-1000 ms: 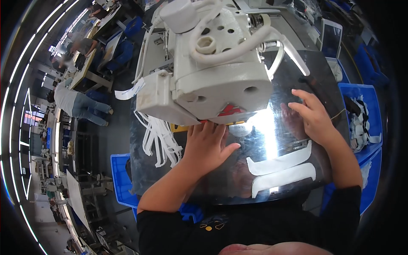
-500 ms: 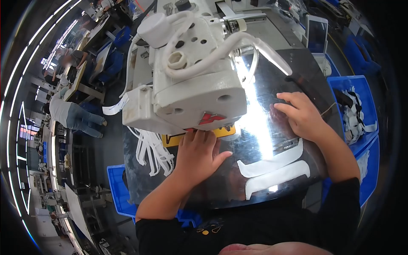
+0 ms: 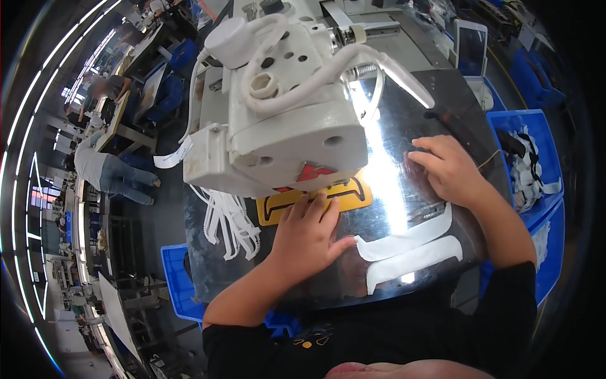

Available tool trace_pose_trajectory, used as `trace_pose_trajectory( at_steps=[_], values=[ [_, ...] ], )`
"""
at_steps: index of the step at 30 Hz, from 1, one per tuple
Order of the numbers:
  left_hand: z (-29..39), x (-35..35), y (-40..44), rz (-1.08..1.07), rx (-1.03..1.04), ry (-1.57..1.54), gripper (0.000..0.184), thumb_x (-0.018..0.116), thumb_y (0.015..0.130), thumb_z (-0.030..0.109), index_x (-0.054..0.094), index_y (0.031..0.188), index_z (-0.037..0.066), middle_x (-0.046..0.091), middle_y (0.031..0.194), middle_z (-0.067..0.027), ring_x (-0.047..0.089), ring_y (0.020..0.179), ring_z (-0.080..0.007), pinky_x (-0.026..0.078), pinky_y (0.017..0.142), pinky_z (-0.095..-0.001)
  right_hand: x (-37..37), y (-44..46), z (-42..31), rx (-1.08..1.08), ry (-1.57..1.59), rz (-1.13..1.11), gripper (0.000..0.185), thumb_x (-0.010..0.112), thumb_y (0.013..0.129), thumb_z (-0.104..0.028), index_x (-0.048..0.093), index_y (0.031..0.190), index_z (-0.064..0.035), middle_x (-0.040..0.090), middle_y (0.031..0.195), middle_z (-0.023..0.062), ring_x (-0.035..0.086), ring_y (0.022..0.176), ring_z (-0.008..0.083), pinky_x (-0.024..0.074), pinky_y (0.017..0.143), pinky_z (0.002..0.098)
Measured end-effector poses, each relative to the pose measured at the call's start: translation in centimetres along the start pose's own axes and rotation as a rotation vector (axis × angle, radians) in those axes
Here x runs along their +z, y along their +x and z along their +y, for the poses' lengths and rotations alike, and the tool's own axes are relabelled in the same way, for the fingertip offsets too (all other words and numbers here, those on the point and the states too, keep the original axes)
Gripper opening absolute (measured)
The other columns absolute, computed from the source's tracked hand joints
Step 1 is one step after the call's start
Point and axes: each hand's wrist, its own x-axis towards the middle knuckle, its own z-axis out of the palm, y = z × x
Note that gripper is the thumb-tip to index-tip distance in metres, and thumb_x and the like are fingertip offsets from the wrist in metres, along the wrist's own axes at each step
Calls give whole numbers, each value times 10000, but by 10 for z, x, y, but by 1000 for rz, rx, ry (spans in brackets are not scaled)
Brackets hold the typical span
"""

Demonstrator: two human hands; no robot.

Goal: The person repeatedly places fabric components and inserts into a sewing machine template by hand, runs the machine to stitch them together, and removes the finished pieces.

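My left hand [image 3: 307, 239] lies with spread fingers, its fingertips on a yellow template [image 3: 353, 193] with a dark curved outline. The template's back edge is hidden under the head of the white sewing machine [image 3: 297, 142]. My right hand [image 3: 449, 169] hovers over or rests on the shiny table at the right, fingers apart, holding nothing. Two white curved fabric pieces, one [image 3: 407, 239] behind the other [image 3: 413, 263], lie in front of it. Left of the template hangs or lies a bunch of white strips [image 3: 228, 224].
A blue bin [image 3: 548, 142] with white and dark pieces stands at the right, another blue bin [image 3: 180, 284] at the left. A white-framed screen [image 3: 471, 50] is at the back right. A bending person [image 3: 104, 165] and other people are far left.
The yellow template has come out from under the machine head toward me and to the right, with my left hand on it. My right hand stays nearly still. The view has shifted.
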Motion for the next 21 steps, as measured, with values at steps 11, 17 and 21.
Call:
trace_pose_trajectory(
  at_steps=[11, 17, 21],
  values=[
    [3, 3, 4, -32, 120, -35, 861, 753, 925, 664, 627, 1545, 81, 540, 1618, -264, 489, 1486, -466, 346, 1255, -604, 1, 0, -1, -1, 23, -19, 360, 674, 802, 104, 763, 1131, -12, 730, 1285, 197, 690, 1164, 376, 536, 1026, 468],
    [5, 3, 5, -41, 118, -58, 855, 737, 932, 670, 620, 1558, 99, 514, 1645, -263, 473, 1502, -474, 336, 1262, -611, 4, 0, 1, -2, 30, -18, 339, 688, 811, 94, 765, 1126, -7, 734, 1277, 199, 690, 1162, 383, 537, 1031, 470],
    [4, 4, 4, -47, 107, -65, 846, 732, 935, 668, 625, 1550, 97, 513, 1645, -266, 477, 1498, -479, 331, 1262, -620, 4, -2, -4, 15, 59, -24, 298, 702, 843, 76, 767, 1122, -9, 737, 1272, 200, 692, 1158, 380, 541, 1027, 471]
  ],
)
